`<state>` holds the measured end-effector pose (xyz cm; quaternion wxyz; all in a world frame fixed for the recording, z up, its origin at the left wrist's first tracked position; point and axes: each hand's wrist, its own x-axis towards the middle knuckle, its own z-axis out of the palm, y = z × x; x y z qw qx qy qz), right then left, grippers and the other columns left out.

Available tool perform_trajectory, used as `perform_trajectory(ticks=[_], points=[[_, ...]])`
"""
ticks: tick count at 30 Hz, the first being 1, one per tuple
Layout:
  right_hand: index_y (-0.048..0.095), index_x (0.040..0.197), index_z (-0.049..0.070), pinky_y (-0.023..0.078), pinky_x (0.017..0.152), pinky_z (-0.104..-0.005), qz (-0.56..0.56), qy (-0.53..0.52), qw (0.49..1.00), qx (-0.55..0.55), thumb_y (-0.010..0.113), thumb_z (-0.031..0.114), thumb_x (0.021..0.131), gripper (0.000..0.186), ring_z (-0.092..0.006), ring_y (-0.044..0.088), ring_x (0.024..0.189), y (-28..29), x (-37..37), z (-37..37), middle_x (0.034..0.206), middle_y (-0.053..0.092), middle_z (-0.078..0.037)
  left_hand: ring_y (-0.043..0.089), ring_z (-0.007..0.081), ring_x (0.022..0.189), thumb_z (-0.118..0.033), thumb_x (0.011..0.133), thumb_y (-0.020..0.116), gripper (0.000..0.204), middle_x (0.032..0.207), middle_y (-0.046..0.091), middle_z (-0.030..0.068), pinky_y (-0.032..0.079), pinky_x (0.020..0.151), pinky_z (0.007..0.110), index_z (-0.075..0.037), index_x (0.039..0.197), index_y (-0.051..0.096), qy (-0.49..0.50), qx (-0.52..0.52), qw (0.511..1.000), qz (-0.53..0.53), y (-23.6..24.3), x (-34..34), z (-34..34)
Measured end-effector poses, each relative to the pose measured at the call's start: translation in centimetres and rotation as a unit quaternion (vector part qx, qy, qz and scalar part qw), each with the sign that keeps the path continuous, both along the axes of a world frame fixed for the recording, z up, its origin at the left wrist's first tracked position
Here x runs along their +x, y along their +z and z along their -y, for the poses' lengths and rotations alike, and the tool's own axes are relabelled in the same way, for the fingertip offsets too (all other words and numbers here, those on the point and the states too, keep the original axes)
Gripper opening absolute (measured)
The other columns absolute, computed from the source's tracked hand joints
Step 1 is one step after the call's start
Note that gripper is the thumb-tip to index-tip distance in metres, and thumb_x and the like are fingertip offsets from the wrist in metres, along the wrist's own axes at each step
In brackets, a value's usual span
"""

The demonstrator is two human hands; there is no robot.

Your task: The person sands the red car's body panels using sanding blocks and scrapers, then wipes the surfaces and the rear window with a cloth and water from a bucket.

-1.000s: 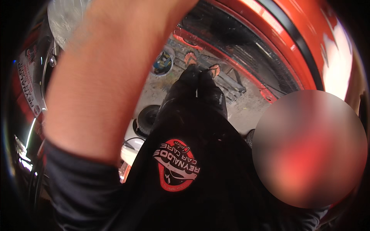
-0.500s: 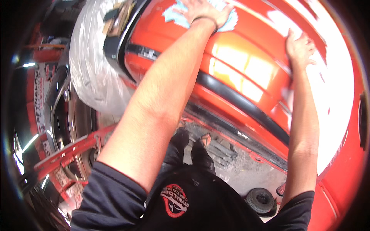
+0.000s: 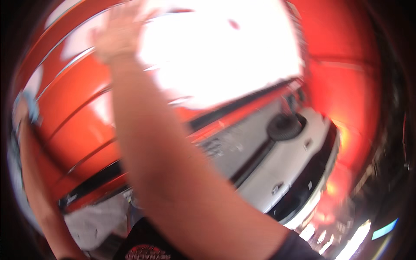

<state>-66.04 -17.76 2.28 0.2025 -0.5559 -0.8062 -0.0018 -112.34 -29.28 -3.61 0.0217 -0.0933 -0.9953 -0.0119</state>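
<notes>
At the far left, my left hand presses a light-blue cloth against the orange-red car body. That hand is small and blurred near the picture's rim. My right hand is blurred too, its fingers apart and its thumb out to the left. It holds nothing and is on or just over the car's glossy surface, beside a large patch of white glare. Whether its palm touches the paint I cannot tell. My right forearm crosses the middle of the view and hides part of the car's side.
A dark trim strip runs along the car's side. Beyond my right arm, a loose tire stands by a pale silver vehicle on the grey floor. A red wall rises at the right.
My view has swung far to the right, bringing in the silver vehicle. Both hands now appear farther left in the picture. The cloth is still under my left hand.
</notes>
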Motion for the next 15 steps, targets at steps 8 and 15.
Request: perform_trajectory(ticks=[8,15], points=[[0.041,0.161,0.008,0.013,0.118,-0.0827,0.051,0.007,0.998,-0.038,0.046,0.056,0.104,0.075,-0.0477,0.019,0.158,4.1,-0.4,0.6,0.166,0.031,-0.018,0.013,0.0418,0.163,-0.067,0.104,0.032,0.088,0.177,0.018,0.0177,0.007,0.126,0.072,-0.011,0.170,0.021,0.039,0.058,0.997,0.038,8.2,7.4,-3.6],[0.039,0.159,0.005,0.014,0.116,-0.0832,0.052,0.022,0.998,-0.038,0.050,0.052,0.104,0.073,-0.0475,0.020,0.156,4.4,1.1,0.8,0.166,0.029,-0.019,0.005,0.0454,0.163,-0.058,0.110,0.028,0.089,0.175,0.009,0.0308,0.004,0.129,0.064,0.011,0.165,0.013,0.025,0.270,0.962,-0.019,8.8,8.5,-14.7]])
